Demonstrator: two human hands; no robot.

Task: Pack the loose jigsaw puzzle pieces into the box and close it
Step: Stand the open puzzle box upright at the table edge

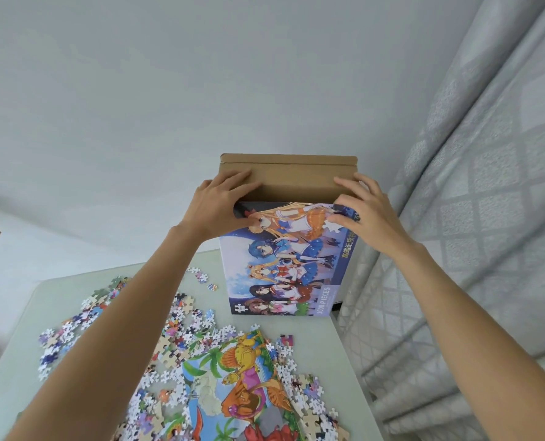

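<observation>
Two hands grip one upright box above scattered pieces.

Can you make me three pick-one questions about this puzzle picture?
1. Where does the box stand?
A. far right corner of the table
B. on the floor
C. on a chair

2. What colour is the open flap?
A. red
B. brown
C. green

3. Where are the loose pieces?
A. all in the box
B. in a bag
C. spread on the table

Answers:
1 A: the box stands upright at the table's far right corner, by the curtain.
2 B: the flap is plain brown cardboard.
3 C: pieces lie scattered while the left hand and right hand hold the box top.
</observation>
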